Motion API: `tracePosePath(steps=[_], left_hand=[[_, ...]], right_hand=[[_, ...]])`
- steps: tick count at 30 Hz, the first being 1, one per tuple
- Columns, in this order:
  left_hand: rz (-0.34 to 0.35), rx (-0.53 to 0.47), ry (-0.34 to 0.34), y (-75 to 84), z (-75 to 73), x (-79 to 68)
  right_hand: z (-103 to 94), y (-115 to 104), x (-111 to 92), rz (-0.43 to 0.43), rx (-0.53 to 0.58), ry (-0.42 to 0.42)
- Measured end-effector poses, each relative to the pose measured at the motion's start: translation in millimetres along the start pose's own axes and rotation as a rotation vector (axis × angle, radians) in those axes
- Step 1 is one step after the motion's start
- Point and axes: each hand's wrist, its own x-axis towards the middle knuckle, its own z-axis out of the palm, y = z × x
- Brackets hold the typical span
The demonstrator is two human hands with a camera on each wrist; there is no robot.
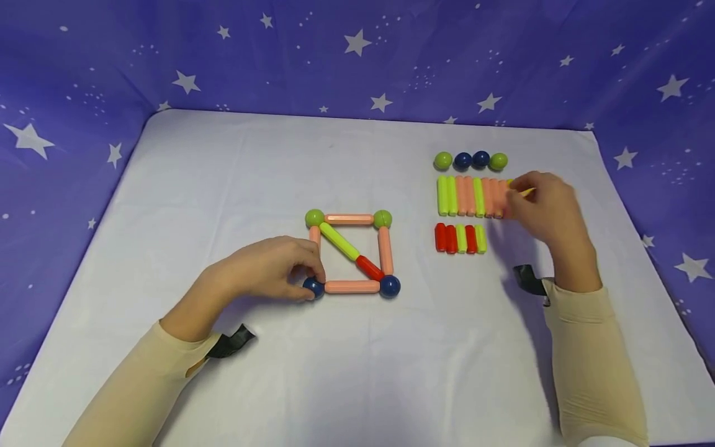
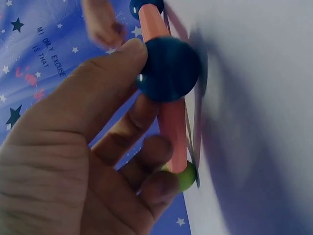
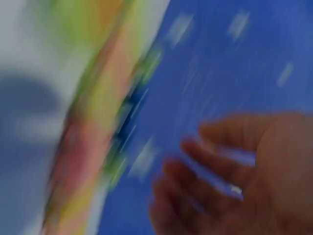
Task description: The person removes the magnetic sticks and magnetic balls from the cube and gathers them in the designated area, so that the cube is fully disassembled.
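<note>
On the table lies a flat square of pink sticks (image 1: 352,287) joined by balls: two green balls (image 1: 382,218) at the far corners, two blue balls (image 1: 390,286) at the near ones. A diagonal of a lime stick (image 1: 339,241) and a short red stick (image 1: 370,269) crosses it. My left hand (image 1: 274,268) pinches the near-left blue ball (image 2: 171,68) between thumb and finger. Over the right end of a row of long sticks (image 1: 467,196) hovers my right hand (image 1: 544,208), its fingers loosely bent. Blurred in the right wrist view, it appears to hold nothing.
Behind the stick row stand green and blue balls (image 1: 463,161) in a line. Short red and lime sticks (image 1: 451,239) lie side by side in front of it. A purple starry cloth (image 1: 357,68) rises behind the white table (image 1: 223,161).
</note>
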Motion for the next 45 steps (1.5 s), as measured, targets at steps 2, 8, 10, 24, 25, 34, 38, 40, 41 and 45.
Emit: tracePosePath(steps=[2,8,10,24,25,34,38,40,41,45], left_hand=[[0.004,0.04,0.039,0.7,2.3,1.9],[0.021,0.115,0.14,2.4,11.3,10.9],[0.008,0.134,0.157,4.4,14.7,14.3],[-0.044,0.177,0.186,14.6,24.1,21.3],[-0.046,0.177,0.185,14.5,24.1,21.1],[-0.055,0.177,0.174,12.1,24.5,19.2],[-0.064,0.176,0.177,12.4,23.7,18.3],[-0.07,0.173,0.175,12.4,23.5,17.7],[-0.072,0.173,0.174,12.4,23.3,17.4],[-0.073,0.169,0.168,11.1,23.4,16.2]], right_hand=[[13.0,-38.6,-11.3,-0.233,0.069,-0.112],[63.3,-117.1,-53.4,-0.718,0.118,-0.375],[75.4,-126.3,-63.7,-0.742,0.053,-0.358],[99.6,-129.9,-82.1,-0.713,-0.064,-0.276],[99.4,-130.5,-82.2,-0.715,-0.069,-0.275],[99.4,-131.8,-79.7,-0.708,-0.07,-0.31],[101.4,-130.7,-77.7,-0.692,-0.071,-0.322],[102.5,-130.5,-77.1,-0.697,-0.077,-0.322],[102.8,-130.6,-77.0,-0.702,-0.081,-0.322],[101.8,-132.2,-78.5,-0.698,-0.113,-0.344]])
